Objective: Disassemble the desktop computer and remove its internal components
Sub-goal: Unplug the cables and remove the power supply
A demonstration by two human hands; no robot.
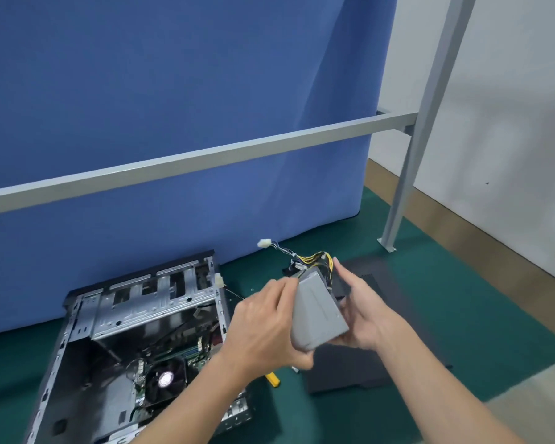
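- Above the green worktop point(430, 283), right of the open computer case point(135, 315): the grey power supply point(318, 312).
- The left hand point(263, 328) and right hand point(362, 312) grip it, fingers clamped on its sides.
- Its cables point(314, 259) trail from the far end.

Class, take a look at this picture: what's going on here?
A person holds a grey power supply above the green mat, with the left hand and right hand gripping its sides. Its cables trail free at the far end. The open case lies on the mat to the left, with the fan inside. A dark panel lies below the hands.
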